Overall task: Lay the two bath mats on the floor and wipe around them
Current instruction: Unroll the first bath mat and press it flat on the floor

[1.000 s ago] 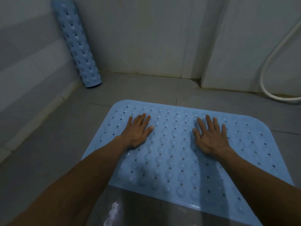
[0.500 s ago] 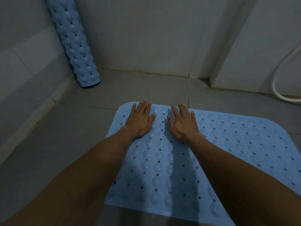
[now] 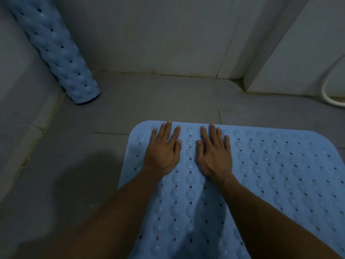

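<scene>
A light blue rubber bath mat [image 3: 270, 174] with bumps and small holes lies flat on the grey tiled floor. My left hand [image 3: 164, 148] and my right hand [image 3: 212, 152] rest palm down on it, side by side near its far left corner, fingers spread and reaching its far edge. Neither hand holds anything. A second blue mat [image 3: 54, 49], rolled into a tube, stands leaning in the far left corner against the wall.
Grey tiled walls close the far side and the left, with a low ledge [image 3: 28, 128] along the left wall. A white hose [image 3: 328, 90] loops on the floor at the far right. Bare floor [image 3: 158, 101] lies between the flat mat and the rolled one.
Both hands slid from the mat's middle, where they were apart, toward its far left corner and came close together. The view shifted left and nearer the floor.
</scene>
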`<state>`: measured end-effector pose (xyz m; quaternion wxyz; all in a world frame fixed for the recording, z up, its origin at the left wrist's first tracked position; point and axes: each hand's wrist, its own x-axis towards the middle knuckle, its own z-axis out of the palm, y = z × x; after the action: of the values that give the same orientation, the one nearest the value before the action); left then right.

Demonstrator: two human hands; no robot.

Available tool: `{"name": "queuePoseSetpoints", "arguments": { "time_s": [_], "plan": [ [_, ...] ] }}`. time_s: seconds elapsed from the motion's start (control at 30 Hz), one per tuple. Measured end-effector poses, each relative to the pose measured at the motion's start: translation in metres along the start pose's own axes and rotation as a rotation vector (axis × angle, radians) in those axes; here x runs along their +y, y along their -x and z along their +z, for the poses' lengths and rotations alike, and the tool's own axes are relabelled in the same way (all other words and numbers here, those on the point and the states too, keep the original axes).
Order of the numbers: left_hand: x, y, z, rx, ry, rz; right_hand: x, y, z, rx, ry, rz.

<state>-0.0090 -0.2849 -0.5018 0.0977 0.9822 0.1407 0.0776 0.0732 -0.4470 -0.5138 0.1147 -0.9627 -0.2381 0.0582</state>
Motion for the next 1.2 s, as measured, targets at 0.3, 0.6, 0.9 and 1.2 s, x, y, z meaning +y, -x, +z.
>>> {"name": "queuePoseSetpoints", "arguments": {
  "time_s": [0.3, 0.6, 0.9, 1.2],
  "plan": [
    [-0.008, -0.004, 0.021, -0.069, -0.022, 0.027, -0.001, -0.001, 0.003, 0.006, 0.02, -0.026],
    [-0.006, -0.008, 0.019, -0.152, -0.008, -0.031, 0.001, -0.005, 0.004, -0.021, 0.042, -0.001],
    [-0.004, -0.01, 0.015, -0.208, 0.015, -0.043, -0.001, -0.008, 0.002, -0.038, 0.037, -0.019],
    [-0.004, -0.009, 0.016, -0.176, 0.041, -0.022, -0.003, -0.007, -0.003, -0.051, 0.032, -0.014]
  ]
}}
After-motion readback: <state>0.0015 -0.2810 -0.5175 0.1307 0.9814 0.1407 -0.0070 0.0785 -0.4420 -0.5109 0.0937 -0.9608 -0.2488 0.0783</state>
